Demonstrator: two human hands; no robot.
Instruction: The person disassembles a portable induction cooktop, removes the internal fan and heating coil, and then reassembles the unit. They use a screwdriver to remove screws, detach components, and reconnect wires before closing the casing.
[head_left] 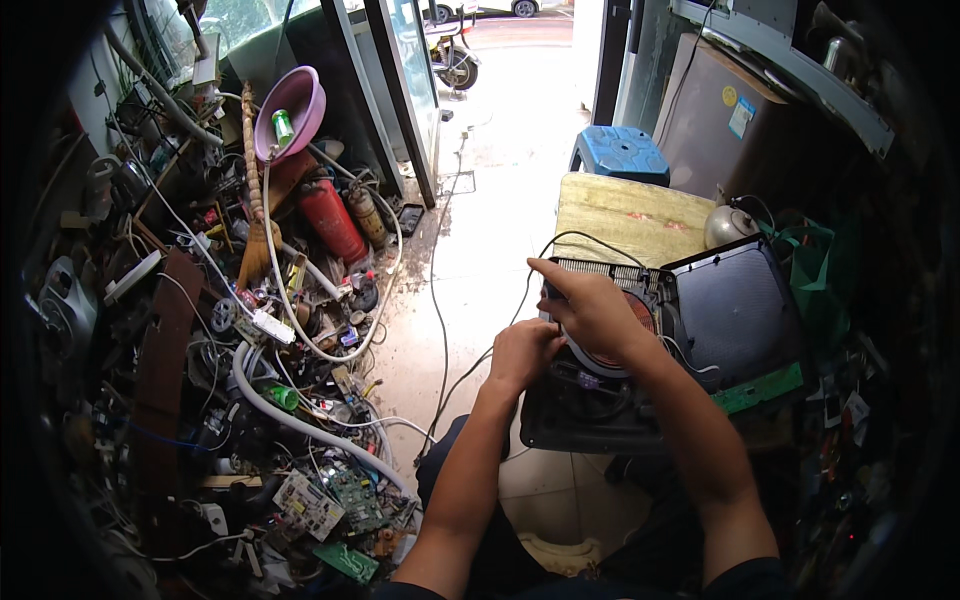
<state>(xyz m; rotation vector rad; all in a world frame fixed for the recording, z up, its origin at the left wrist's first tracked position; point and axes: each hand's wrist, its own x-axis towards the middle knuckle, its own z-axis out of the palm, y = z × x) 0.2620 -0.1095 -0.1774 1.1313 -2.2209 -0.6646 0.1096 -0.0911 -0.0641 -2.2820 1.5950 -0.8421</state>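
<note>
An opened induction cooker lies in front of me, its black lower shell [590, 432] holding a round copper coil [640, 312]. My left hand [526, 354] is closed at the left side of the coil, fingertips pinched together; whatever they grip is hidden. Just above it, my right hand [603, 312] reaches over the coil, its index finger stretched left and the other fingers curled. Something dark shows under that hand, too covered to name. The cooker's dark top panel [735, 310] rests to the right, with a green circuit board [762, 388] along its near edge.
A worn yellowish board [625, 215], a metal kettle [731, 228] and a blue stool [622, 152] stand beyond the cooker. Scrap parts, a grey hose [300, 427], loose circuit boards [306, 506] and a red cylinder [332, 220] crowd the left. A black cable [437, 310] crosses the floor.
</note>
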